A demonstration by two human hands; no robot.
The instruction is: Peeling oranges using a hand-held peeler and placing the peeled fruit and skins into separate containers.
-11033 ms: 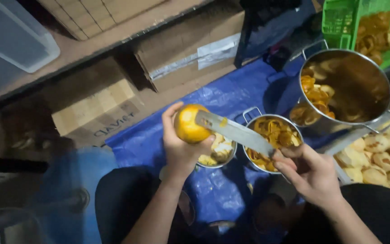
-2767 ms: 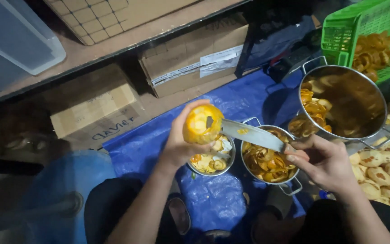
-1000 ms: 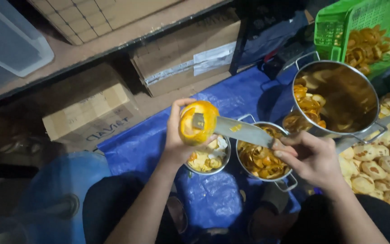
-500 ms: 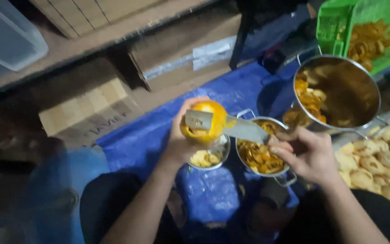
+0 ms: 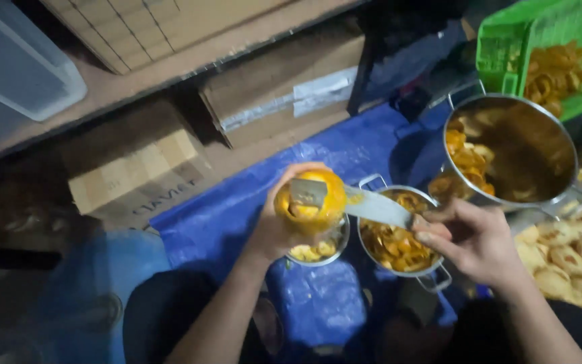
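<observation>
My left hand point(image 5: 274, 226) holds up an orange fruit point(image 5: 314, 199) above a small metal bowl point(image 5: 318, 249) of fruit pieces. My right hand point(image 5: 476, 239) grips the handle of a wide-bladed knife point(image 5: 368, 203). The blade lies across the front of the fruit, its tip against the peel. Under the blade sits a metal pot point(image 5: 399, 236) filled with orange peel.
A large steel pot point(image 5: 516, 152) with peel stands at the right, a green crate point(image 5: 547, 47) of peel behind it. Pale peeled fruits point(image 5: 577, 253) pile at the right edge. A blue tarp point(image 5: 304, 162) covers the floor; cardboard boxes point(image 5: 284, 84) sit under a shelf.
The knife blade has slid further across the fruit, from its right side to over its front. The fruit has turned slightly in my left hand.
</observation>
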